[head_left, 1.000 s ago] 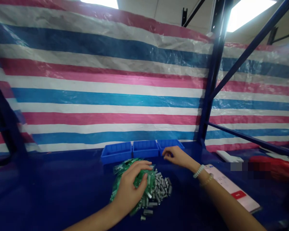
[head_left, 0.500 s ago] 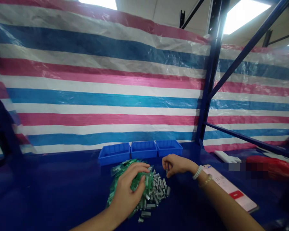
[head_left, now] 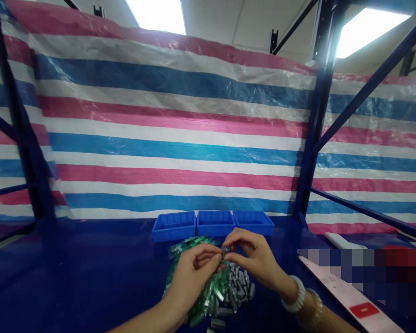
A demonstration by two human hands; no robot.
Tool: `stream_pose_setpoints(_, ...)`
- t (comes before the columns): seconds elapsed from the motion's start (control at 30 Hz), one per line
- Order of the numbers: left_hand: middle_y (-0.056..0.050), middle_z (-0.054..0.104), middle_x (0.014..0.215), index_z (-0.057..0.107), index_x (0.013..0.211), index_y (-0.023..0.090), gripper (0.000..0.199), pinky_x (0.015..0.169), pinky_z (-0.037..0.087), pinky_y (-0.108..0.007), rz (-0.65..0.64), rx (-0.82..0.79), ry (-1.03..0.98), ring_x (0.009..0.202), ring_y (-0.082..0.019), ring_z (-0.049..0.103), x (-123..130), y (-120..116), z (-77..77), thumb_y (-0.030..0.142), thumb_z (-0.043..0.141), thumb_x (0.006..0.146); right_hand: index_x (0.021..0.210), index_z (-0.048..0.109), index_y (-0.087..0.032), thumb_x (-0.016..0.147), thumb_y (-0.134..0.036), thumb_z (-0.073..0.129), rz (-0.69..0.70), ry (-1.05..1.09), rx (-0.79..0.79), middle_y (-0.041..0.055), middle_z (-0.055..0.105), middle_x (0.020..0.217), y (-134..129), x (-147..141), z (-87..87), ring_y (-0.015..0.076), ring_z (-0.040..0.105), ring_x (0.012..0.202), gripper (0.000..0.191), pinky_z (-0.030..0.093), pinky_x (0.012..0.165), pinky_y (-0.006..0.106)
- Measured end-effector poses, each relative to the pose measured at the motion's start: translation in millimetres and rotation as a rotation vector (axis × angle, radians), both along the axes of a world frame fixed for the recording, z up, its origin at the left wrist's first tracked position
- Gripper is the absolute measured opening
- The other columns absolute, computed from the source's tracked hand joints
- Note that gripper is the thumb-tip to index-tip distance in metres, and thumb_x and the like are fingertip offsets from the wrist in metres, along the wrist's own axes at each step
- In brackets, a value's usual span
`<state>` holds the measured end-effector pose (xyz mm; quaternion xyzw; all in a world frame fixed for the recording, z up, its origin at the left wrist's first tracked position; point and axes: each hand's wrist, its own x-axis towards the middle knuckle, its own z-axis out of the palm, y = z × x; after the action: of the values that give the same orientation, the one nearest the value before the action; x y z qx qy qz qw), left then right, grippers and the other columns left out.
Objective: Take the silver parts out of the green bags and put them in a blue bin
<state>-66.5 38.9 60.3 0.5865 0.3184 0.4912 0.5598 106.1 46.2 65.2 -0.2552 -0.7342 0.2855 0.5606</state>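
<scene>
Above the pile, my left hand (head_left: 196,273) and my right hand (head_left: 254,256) meet fingertip to fingertip. Between them is a small metallic piece (head_left: 225,251), pinched from both sides and partly hidden by the fingers. Beneath my left hand lies a heap of green plastic pieces (head_left: 197,315), shiny and loosely piled. Small silver metal pieces (head_left: 241,284) are spread against its right side, below my right hand.
Three blue bins (head_left: 175,226) stand in a row behind the pile. A phone with a pink screen (head_left: 353,296) lies at the right, near a white item (head_left: 343,241). Blue rack posts (head_left: 310,152) rise at both sides before a striped sheet (head_left: 180,178).
My right hand has come left to meet my left hand over the pile. My left fingers, apart before, have closed on the small piece. The camera view has shifted.
</scene>
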Motion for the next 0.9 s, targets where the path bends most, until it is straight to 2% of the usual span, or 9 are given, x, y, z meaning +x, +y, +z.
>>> stream_pose_setpoints(0.13, -0.002, 0.069, 0.069, 0.066, 0.082, 0.015, 0.017, 0.070, 0.051, -0.026, -0.026, -0.108, -0.058, 0.067, -0.015, 0.065, 1, -3, -2.7, 0.028, 0.071, 0.071, 0.096, 0.070, -0.022, 0.077, -0.016, 0.070, -0.031, -0.151, 0.209, 0.0041, 0.068, 0.083, -8, -2, 4.5, 0.0176, 0.060, 0.078, 0.019, 0.048, 0.073, 0.032)
stream_pose_setpoints(0.23, -0.003, 0.070, 0.077, 0.065, 0.086, 0.016, 0.016, 0.076, 0.050, -0.026, 0.037, -0.082, -0.096, 0.076, -0.015, 0.066, 0, -5, -1.9, 0.021, 0.069, 0.072, 0.089, 0.070, -0.022, 0.076, -0.016, 0.070, -0.127, -0.142, 0.231, 0.0044, 0.066, 0.086, -7, -2, 3.5, 0.0183, 0.060, 0.082, 0.013, 0.048, 0.074, 0.032)
stream_pose_setpoints(0.3, -0.004, 0.071, 0.086, 0.064, 0.087, 0.017, 0.015, 0.082, 0.048, -0.027, 0.082, 0.001, -0.098, 0.086, -0.017, 0.066, -2, -7, 0.1, 0.019, 0.067, 0.072, 0.084, 0.068, -0.020, 0.075, -0.017, 0.071, -0.187, -0.078, 0.166, 0.0036, 0.063, 0.083, -4, -2, 0.3, 0.0172, 0.060, 0.078, 0.010, 0.049, 0.070, 0.030)
stream_pose_setpoints(0.37, -0.005, 0.070, 0.096, 0.061, 0.085, 0.019, 0.011, 0.086, 0.048, -0.030, 0.112, 0.106, -0.065, 0.093, -0.019, 0.065, -4, -9, 2.3, 0.019, 0.064, 0.074, 0.082, 0.065, -0.020, 0.074, -0.017, 0.071, -0.177, 0.008, 0.048, 0.0019, 0.063, 0.079, 1, -2, -3.7, 0.0155, 0.060, 0.072, 0.010, 0.050, 0.067, 0.028)
stream_pose_setpoints(0.47, -0.007, 0.068, 0.104, 0.057, 0.080, 0.020, 0.003, 0.090, 0.047, -0.035, 0.137, 0.294, 0.038, 0.101, -0.021, 0.063, -6, -13, 3.8, 0.017, 0.058, 0.078, 0.081, 0.063, -0.019, 0.070, -0.018, 0.074, -0.035, 0.150, -0.174, 0.0014, 0.066, 0.079, 6, -4, -9.8, 0.0152, 0.063, 0.074, 0.016, 0.051, 0.069, 0.027)
stream_pose_setpoints(0.6, -0.009, 0.067, 0.108, 0.057, 0.080, 0.021, 0.010, 0.095, 0.044, -0.040, 0.160, 0.536, 0.190, 0.112, -0.023, 0.055, -8, -14, 1.9, 0.012, 0.051, 0.080, 0.082, 0.060, -0.018, 0.068, -0.020, 0.077, 0.188, 0.272, -0.387, 0.0013, 0.070, 0.079, 10, -9, -16.9, 0.0145, 0.066, 0.074, 0.022, 0.050, 0.069, 0.025)
stream_pose_setpoints(0.77, -0.009, 0.066, 0.111, 0.060, 0.087, 0.022, 0.018, 0.097, 0.041, -0.044, 0.147, 0.651, 0.292, 0.116, -0.025, 0.051, -10, -11, 0.4, 0.010, 0.048, 0.082, 0.082, 0.060, -0.018, 0.065, -0.020, 0.079, 0.261, 0.406, -0.458, 0.0002, 0.071, 0.078, 8, -14, -19.1, 0.0122, 0.065, 0.070, 0.025, 0.049, 0.066, 0.023)
stream_pose_setpoints(0.9, -0.009, 0.059, 0.125, 0.060, 0.097, 0.023, 0.023, 0.102, 0.038, -0.047, 0.079, 0.672, 0.326, 0.122, -0.026, 0.047, -9, -11, -1.6, 0.010, 0.050, 0.081, 0.082, 0.063, -0.019, 0.065, -0.025, 0.078, 0.184, 0.390, -0.419, -0.0005, 0.069, 0.075, 9, -12, -16.4, 0.0133, 0.064, 0.068, 0.023, 0.051, 0.065, 0.025)
